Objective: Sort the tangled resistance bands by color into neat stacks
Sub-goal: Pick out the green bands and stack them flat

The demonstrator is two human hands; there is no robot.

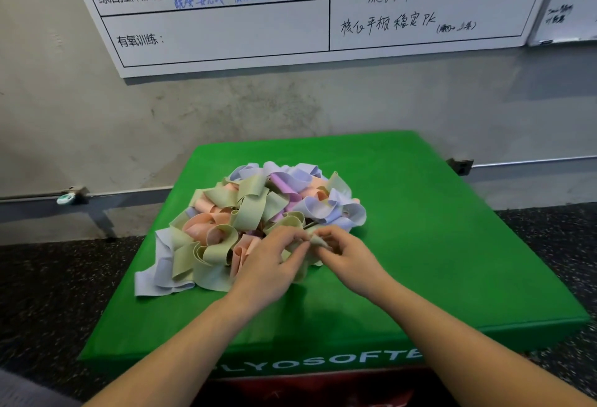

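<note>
Gray wall (226, 109) fills the back, and a big white board (258, 19) with blue and black writing hangs on it. A second white board (568, 3) shows at the far right. Low on the wall runs a thin metal rail (129, 193). The floor (48, 277) is dark with little specks.

In the middle sits a bright green surface (436, 245), soft like a padded box, with white letters along its front edge (323, 363).

On the green surface lies a big tangled pile of resistance bands (258, 213). The bands are flat and loopy and all mixed up. Some are pale green (252, 209), some are peach (206, 226), some are light blue (329, 209), and a few are purple (284, 185). One light blue band (158, 274) hangs out at the near left of the pile and lies flat on the green surface. No bands sit in neat stacks.

Both hands reach into the near side of the pile, close together. The left hand (271, 261) rests on the bands with its fingers (292, 240) curled, and they pinch a pale green band. The right hand (345, 255) is just beside it, and its fingers (318, 235) pinch a small folded bit of pale green band (318, 240) too. The fingertips of the two hands almost touch. Both bare arms come in from the bottom of the view, across the front of the green surface.
</note>
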